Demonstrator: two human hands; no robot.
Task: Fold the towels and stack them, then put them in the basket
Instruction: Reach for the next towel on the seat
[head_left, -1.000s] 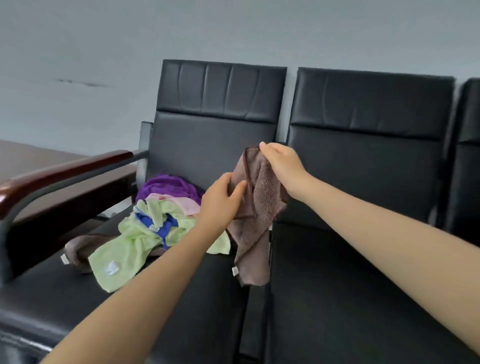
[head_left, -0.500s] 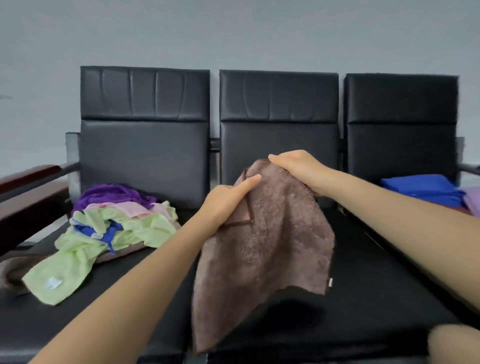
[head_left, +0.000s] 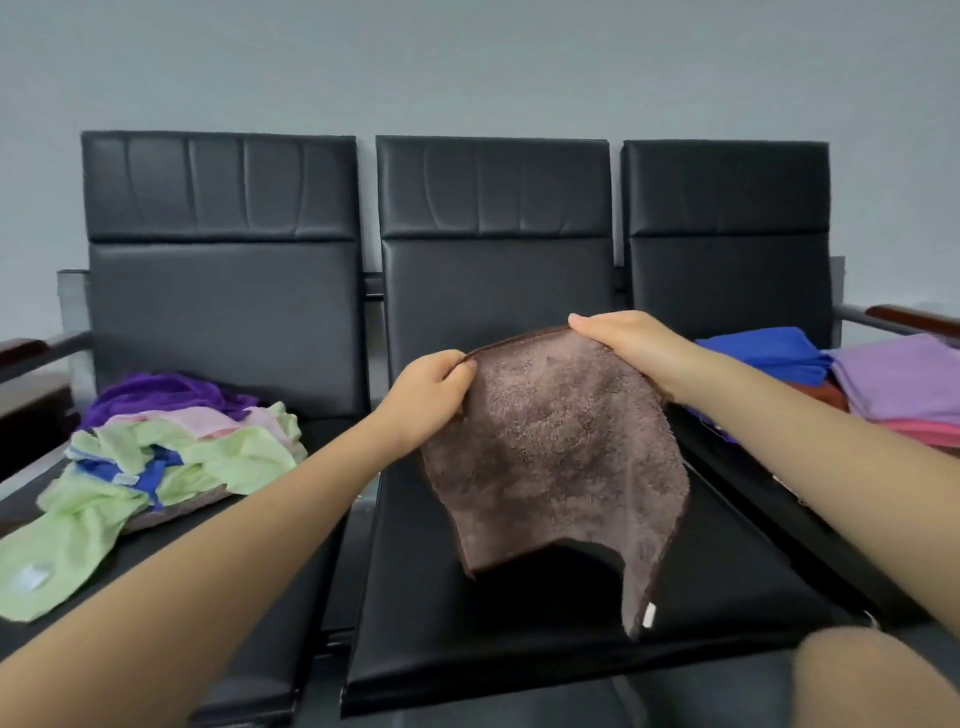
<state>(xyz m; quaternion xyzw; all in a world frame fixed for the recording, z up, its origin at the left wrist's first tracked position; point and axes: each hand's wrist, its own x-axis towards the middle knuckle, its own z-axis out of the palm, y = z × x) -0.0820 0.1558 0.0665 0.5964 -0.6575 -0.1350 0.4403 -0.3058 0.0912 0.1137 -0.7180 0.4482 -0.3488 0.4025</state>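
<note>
A brown towel (head_left: 556, 457) hangs spread out above the middle seat (head_left: 519, 639) of a black three-seat bench. My left hand (head_left: 431, 395) pinches its top left corner and my right hand (head_left: 623, 338) grips its top right corner. The lower edge hangs loose, with a white tag at the bottom right corner. A heap of unfolded towels (head_left: 171, 452), green, pink, purple and blue, lies on the left seat. Folded towels sit on the right seat: a blue one (head_left: 769, 353) and a lilac one (head_left: 898, 374) over red and pink ones. No basket is in view.
Wooden armrests stand at the bench's far left (head_left: 21, 348) and far right (head_left: 919, 317). A grey wall is behind the black backrests. A knee (head_left: 872, 680) shows at the bottom right corner.
The view has swung from the left seat to the middle seat. The brown towel went from bunched to spread wide, and my hands moved apart along its top edge.
</note>
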